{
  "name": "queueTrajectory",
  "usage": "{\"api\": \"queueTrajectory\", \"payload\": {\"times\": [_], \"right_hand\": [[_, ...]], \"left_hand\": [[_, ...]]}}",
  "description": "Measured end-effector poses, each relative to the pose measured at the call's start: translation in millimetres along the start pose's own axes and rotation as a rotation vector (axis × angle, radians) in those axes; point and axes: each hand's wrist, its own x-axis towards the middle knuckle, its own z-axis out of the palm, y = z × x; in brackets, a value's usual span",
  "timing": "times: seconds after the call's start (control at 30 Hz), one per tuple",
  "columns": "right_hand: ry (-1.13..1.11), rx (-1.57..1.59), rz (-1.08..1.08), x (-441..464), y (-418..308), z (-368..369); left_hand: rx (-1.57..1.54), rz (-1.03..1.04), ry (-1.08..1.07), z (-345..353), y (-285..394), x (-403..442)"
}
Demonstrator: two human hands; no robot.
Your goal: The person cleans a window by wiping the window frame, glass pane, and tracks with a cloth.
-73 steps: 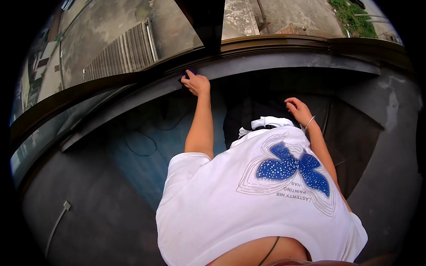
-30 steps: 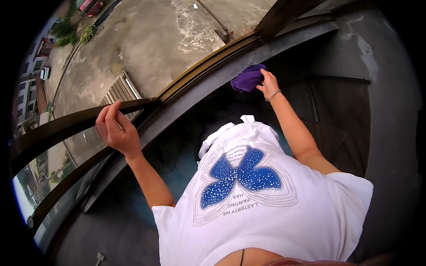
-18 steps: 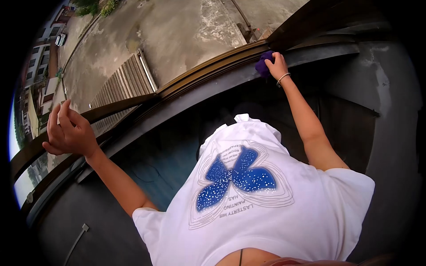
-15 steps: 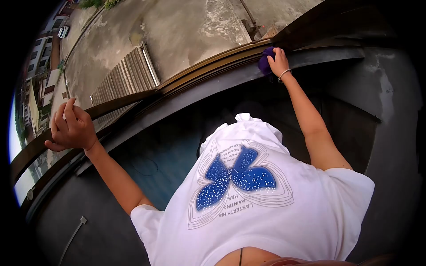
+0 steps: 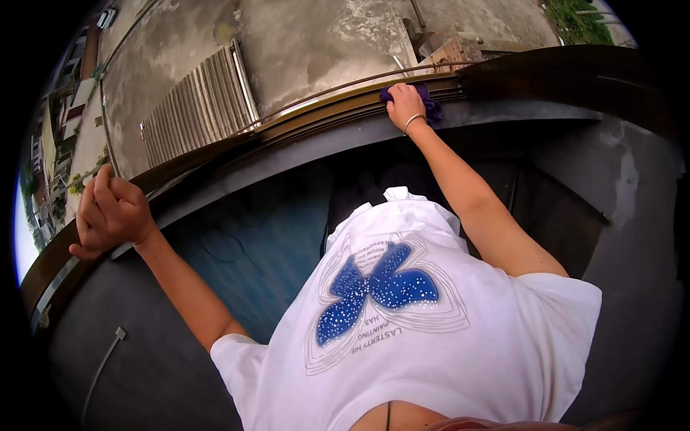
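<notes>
A crumpled purple cloth (image 5: 434, 108) lies under my right hand (image 5: 407, 108), whose fingers are bent over it. The hand presses it onto the brown window track (image 5: 323, 109), and folds of cloth stick out on both sides. At the far left, my left hand (image 5: 111, 215) has its fingers curled over the window frame (image 5: 190, 156); the fingertips are partly hidden. Below the track runs a grey ledge (image 5: 287, 147).
Outside, beyond the track, are a stained concrete surface (image 5: 302, 54) and a corrugated panel (image 5: 198, 108). A dark wall (image 5: 165, 352) with a pale cable (image 5: 100, 366) is at lower left. A blue panel (image 5: 266, 237) shows below the ledge.
My right hand has slid left along the track with the purple cloth, and more cloth shows on its right side. My left hand stays at the frame. The view has shifted slightly.
</notes>
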Motion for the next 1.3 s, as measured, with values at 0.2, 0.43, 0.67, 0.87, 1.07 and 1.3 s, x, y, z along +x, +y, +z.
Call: {"api": "queueTrajectory", "payload": {"times": [0.2,0.43,0.67,0.87,1.07,1.3], "right_hand": [[-0.178,0.485,0.014,3,-28,-2],[0.396,-0.244,0.159,-5,23,-80],[0.105,-0.506,0.164,2,64,-47],[0.060,-0.352,0.121,3,59,-47],[-0.094,0.138,0.072,7,34,-43],[0.084,0.303,0.389,3,47,-64]], "left_hand": [[0.001,0.044,-0.001,0,-2,1],[0.025,0.032,0.025,4,-1,3],[0.007,0.040,0.017,3,-1,5],[0.042,-0.014,0.018,10,-3,0],[0.039,0.015,0.012,10,-7,-4],[0.033,-0.004,-0.075,-1,14,-7]]}}
